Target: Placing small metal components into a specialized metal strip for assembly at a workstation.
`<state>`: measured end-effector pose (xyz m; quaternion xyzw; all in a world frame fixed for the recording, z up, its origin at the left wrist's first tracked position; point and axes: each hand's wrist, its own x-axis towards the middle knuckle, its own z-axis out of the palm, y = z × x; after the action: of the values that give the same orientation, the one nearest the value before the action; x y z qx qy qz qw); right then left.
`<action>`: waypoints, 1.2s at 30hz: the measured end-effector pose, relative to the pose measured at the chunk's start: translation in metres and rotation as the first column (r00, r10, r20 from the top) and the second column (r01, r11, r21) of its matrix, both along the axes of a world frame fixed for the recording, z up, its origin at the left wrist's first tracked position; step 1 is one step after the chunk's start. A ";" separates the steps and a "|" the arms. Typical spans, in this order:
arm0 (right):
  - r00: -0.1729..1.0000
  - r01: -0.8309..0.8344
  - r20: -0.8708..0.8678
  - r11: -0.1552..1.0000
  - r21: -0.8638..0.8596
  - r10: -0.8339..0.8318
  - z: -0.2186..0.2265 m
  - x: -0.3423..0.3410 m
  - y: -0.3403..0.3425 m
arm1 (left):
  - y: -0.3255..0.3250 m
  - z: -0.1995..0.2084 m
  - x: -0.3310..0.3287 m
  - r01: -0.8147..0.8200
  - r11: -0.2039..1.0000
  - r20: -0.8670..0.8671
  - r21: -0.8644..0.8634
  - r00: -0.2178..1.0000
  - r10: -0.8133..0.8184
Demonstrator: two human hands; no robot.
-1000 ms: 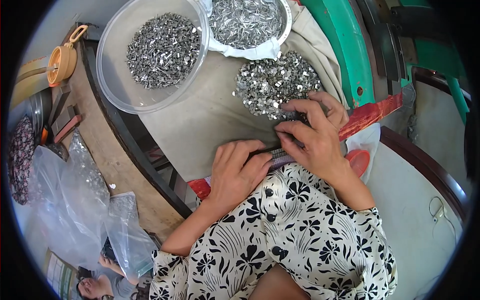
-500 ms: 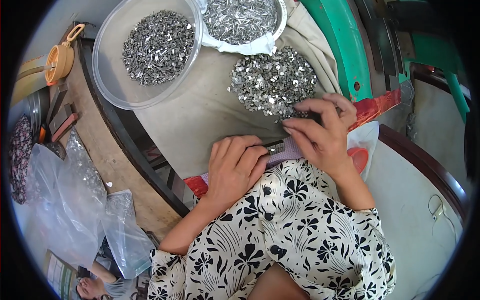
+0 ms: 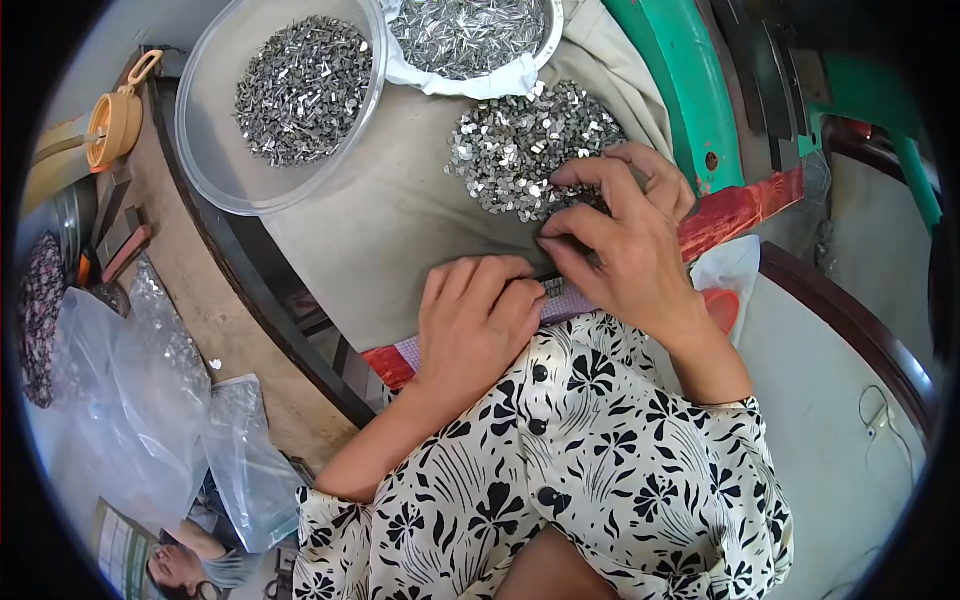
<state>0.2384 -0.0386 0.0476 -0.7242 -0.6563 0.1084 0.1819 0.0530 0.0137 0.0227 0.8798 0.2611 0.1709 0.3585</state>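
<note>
My left hand (image 3: 478, 325) rests at the near edge of the cloth-covered work surface, fingers curled together over the left end of a short dark strip (image 3: 553, 288) with small metal pieces along it. Most of that strip is hidden by my hands. Just right of it, my right hand (image 3: 635, 245) has its thumb and index finger close together in a pinch; anything between them is too small to make out. Its other fingers bend over the near right edge of a pile of small flat silvery metal pieces (image 3: 520, 150).
A clear plastic tub (image 3: 225, 190) of dark metal bits stands at the far left of the cloth (image 3: 400, 200). Beside it, a round bowl (image 3: 552, 40) holds thin silvery pins. Green machinery (image 3: 690, 110) borders the right; plastic bags (image 3: 130, 400) lie left. Another person (image 3: 185, 565) shows lower left.
My right hand has shifted left, its fingers now over the near part of the pile and its thumb and index nearer my left hand. The left hand stays about where it was.
</note>
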 end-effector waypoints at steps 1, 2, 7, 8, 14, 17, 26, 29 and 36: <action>1.000 0.000 -0.001 1.000 -0.001 0.000 0.000 0.001 -0.002 | 0.000 0.000 0.001 0.000 1.000 -0.008 0.010 1.000 0.000; 1.000 0.002 -0.025 0.999 0.050 -0.001 -0.001 0.001 -0.006 | 0.000 -0.001 0.001 -0.001 1.000 -0.009 0.009 1.000 0.001; 0.997 0.011 -0.082 0.988 0.157 0.002 -0.009 -0.003 -0.039 | 0.000 -0.003 -0.003 0.028 0.998 0.010 0.049 1.000 -0.028; 0.997 -0.012 -0.080 0.990 0.140 0.023 -0.012 -0.006 -0.045 | 0.000 -0.002 -0.004 0.028 0.998 0.010 0.048 1.000 -0.028; 0.998 0.021 -0.070 0.990 0.140 -0.011 -0.013 -0.002 -0.050 | -0.001 -0.003 -0.008 0.030 1.000 0.005 -0.007 1.000 -0.030; 0.999 0.045 -0.011 0.987 0.156 -0.044 -0.011 0.008 -0.039 | -0.001 -0.004 -0.007 0.023 1.000 0.007 0.002 1.000 -0.023; 0.992 -0.106 0.081 0.991 0.082 0.099 -0.006 0.011 -0.013 | -0.002 -0.002 -0.003 0.002 1.000 0.008 -0.001 1.000 -0.002; 0.992 -0.111 0.064 0.992 0.061 0.107 -0.006 0.010 -0.012 | -0.002 -0.003 0.000 0.005 1.000 0.029 0.012 1.000 -0.006; 0.994 -0.094 0.069 0.992 0.086 0.088 -0.008 0.009 -0.015 | -0.002 -0.002 0.000 0.026 1.000 0.024 0.017 0.999 -0.026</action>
<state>0.2471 -0.0537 0.0397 -0.6879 -0.6983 0.0636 0.1874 0.0531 0.0121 0.0210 0.8839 0.2439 0.1790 0.3566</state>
